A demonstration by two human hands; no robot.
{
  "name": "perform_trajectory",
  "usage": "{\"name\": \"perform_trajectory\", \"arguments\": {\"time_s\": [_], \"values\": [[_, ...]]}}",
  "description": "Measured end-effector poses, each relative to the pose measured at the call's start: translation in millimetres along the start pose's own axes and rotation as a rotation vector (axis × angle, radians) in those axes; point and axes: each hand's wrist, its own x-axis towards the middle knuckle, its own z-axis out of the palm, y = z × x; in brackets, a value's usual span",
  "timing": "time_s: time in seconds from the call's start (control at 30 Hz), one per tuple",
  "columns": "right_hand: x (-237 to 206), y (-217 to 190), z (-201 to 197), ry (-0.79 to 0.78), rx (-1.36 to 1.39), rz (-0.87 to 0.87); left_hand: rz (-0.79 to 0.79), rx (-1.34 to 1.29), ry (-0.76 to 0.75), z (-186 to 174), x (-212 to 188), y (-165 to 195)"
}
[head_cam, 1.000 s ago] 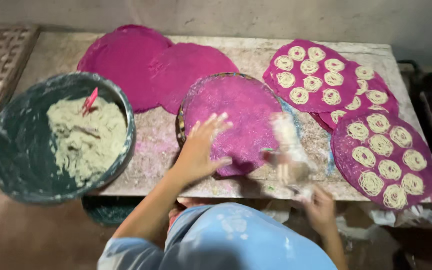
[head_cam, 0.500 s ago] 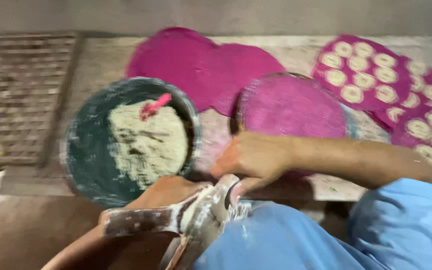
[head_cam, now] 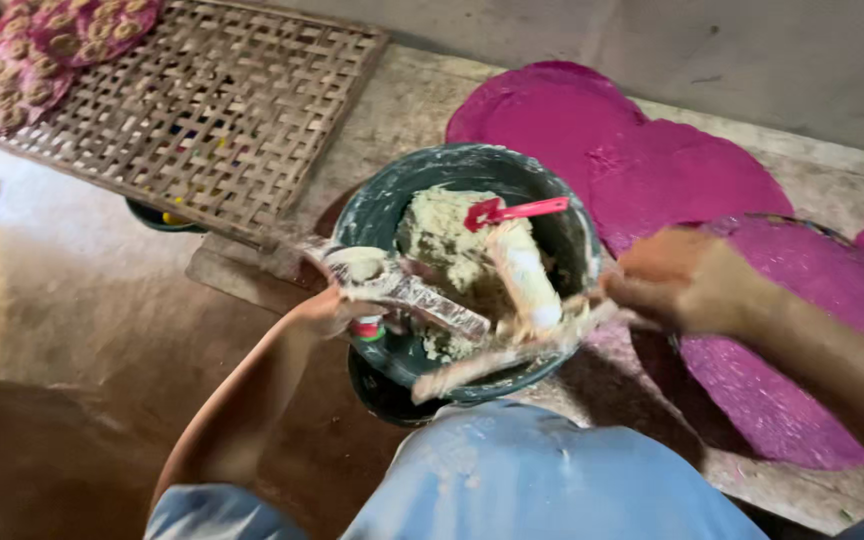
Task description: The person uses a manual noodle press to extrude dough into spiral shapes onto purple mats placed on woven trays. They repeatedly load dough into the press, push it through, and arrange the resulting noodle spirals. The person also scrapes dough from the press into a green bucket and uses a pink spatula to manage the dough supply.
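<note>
Head view, the only view. At the centre of the frame the person held a dough-caked hinged metal press (head_cam: 422,300) open over a dark green bowl (head_cam: 382,205) that sat on the stone slab (head_cam: 422,110). The left hand (head_cam: 327,310), centre-left, had its fingers curled shut round one handle of the press beside its cup; the right hand (head_cam: 677,280), centre-right, was closed on the far end of the other handle, though blur hid the individual fingers. A pale plunger of the press (head_cam: 522,275) hung between the two arms above the mass of pale greenish dough (head_cam: 442,235), in which a red spatula (head_cam: 512,210) stood near the upper rim. Magenta cloth-covered discs (head_cam: 652,170) lay at right, one of them directly under the right forearm; a woven bamboo tray (head_cam: 202,110) filled the upper left, with discs carrying coiled dough pieces (head_cam: 42,40) at the top left corner. Judged from this arrangement, the slick coating on the handles could let a grip slide, the press could tip the bowl at the slab's near edge, and dough dropping from the arms could soil the nearest magenta disc.
</note>
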Motion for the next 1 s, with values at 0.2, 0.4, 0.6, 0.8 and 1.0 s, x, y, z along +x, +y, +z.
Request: {"name": "perform_trajectory", "arguments": {"time_s": [0.2,0.4,0.6,0.8,1.0], "values": [[65.1,40.2,1.9,0.508,-0.36,-0.172,0.163,-0.585,0.297,-3.8,53.3,-120.4],[114.2,-16.9,42.3,0.432,0.065,0.228,0.343,-0.18,0.91,7.7,42.4,-142.0],[172.4,-32.5,120.8,-0.116,-0.002,0.419,0.514,0.102,1.172,4.3,33.4,-157.3],[162.3,15.3,87.7,-0.32,0.442,0.483,0.539,-0.192,1.042,20.1,16.9,-157.2],[86.5,56.8,7.2,-0.113,0.853,0.485,0.532,-0.191,0.983,29.7,4.0,-131.0]]}}
